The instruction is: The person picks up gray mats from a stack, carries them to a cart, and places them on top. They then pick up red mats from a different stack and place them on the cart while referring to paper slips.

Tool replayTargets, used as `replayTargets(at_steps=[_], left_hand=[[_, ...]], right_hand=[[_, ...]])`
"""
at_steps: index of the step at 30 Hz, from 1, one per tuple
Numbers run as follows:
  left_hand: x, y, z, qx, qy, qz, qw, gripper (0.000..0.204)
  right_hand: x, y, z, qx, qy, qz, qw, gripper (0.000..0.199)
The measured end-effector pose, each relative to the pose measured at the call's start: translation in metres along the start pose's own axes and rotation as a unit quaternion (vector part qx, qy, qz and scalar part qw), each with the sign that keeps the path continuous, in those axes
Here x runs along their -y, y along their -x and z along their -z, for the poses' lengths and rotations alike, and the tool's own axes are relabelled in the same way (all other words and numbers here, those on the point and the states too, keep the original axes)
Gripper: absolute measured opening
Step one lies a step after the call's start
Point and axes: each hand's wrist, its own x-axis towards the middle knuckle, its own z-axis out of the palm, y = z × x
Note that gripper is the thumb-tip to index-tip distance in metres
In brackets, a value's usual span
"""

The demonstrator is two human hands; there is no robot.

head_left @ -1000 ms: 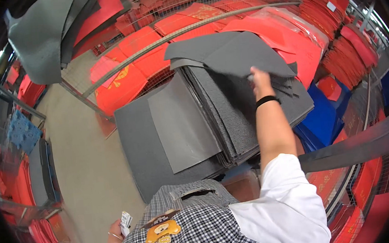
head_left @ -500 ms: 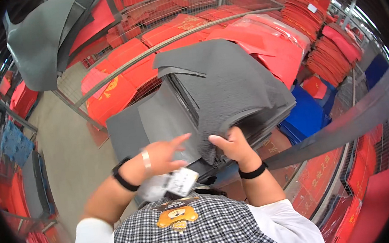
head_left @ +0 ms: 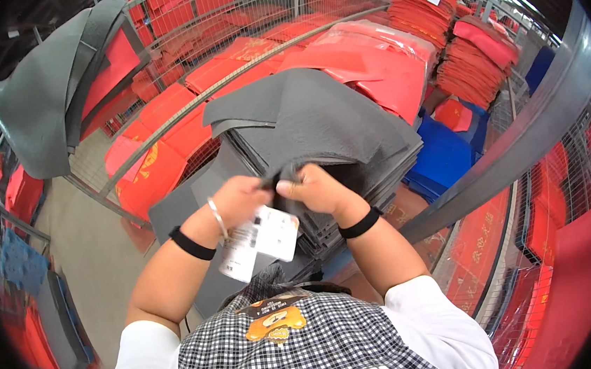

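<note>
A stack of dark grey mats [head_left: 317, 112] lies in front of me, its top sheet curled up along the near edge. My right hand [head_left: 317, 188] is closed on that raised edge, thumb on the near side. Right beside it, my left hand [head_left: 239, 200] is closed at the same edge; its fingertips are blurred. White printed labels [head_left: 277, 234] hang below my left hand, seemingly held in it too, though the grip on them is hidden. Left of the stack lies a smoother grey sheet [head_left: 174, 208], partly behind my left forearm.
A metal rail [head_left: 196, 98] with wire mesh runs behind the stack, before several red mats [head_left: 156, 112]. Grey sheets [head_left: 41, 87] hang over a frame at far left. Blue mats [head_left: 444, 154] lie right of the stack. A grey metal bar [head_left: 490, 164] slants across the right side.
My left hand has moved up and right to the mat's edge beside my right hand, its fingers closing. The right hand has lifted the edge. The view has shifted slightly.
</note>
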Motion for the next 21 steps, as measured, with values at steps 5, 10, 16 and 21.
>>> replayTargets(at_steps=[5, 10, 16, 21], left_hand=[[0.061, 0.017, 0.085, -0.227, 0.413, -0.039, 0.881, 0.013], [0.184, 0.109, 0.137, -0.466, 0.511, 0.105, 0.715, 0.018], [0.337, 0.365, 0.157, -0.628, 0.489, 0.282, 0.537, 0.033], [0.358, 0.517, 0.097, -0.762, 0.420, 0.398, 0.290, 0.042]], right_hand=[[-0.018, -0.043, 0.116, -0.360, -0.060, -0.022, 0.931, 0.012], [-0.063, -0.055, 0.230, -0.515, -0.369, -0.105, 0.766, 0.005], [-0.111, -0.078, 0.258, -0.525, -0.375, -0.118, 0.755, 0.017], [-0.110, -0.075, 0.282, -0.501, -0.353, -0.106, 0.783, 0.035]])
